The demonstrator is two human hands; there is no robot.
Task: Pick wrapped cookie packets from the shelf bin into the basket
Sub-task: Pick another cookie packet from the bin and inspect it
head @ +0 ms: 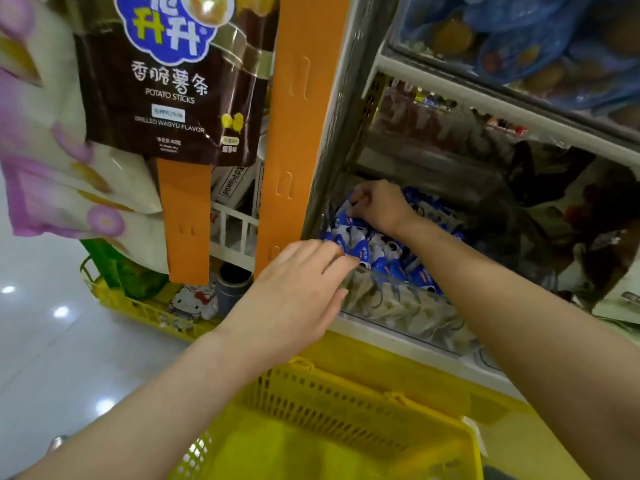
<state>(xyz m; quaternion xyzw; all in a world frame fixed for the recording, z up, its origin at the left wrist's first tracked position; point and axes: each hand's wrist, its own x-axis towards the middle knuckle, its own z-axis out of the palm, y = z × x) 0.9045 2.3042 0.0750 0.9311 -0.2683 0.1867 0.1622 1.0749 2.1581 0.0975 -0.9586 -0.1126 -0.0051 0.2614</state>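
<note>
In the head view, the picking step is in hand. The right hand (377, 206) is deep in the shelf bin (398, 308), its fingers curled and pinching one blue-white cookie packet (343, 216). The left hand (298, 292) reaches in with nearly straight fingers, the tips touching the pile of packets (384, 251) at the front edge. The yellow basket (346, 389) stands just below. Next, I think, the pinched packet must be lifted over the bin wall and dropped into the basket.
</note>
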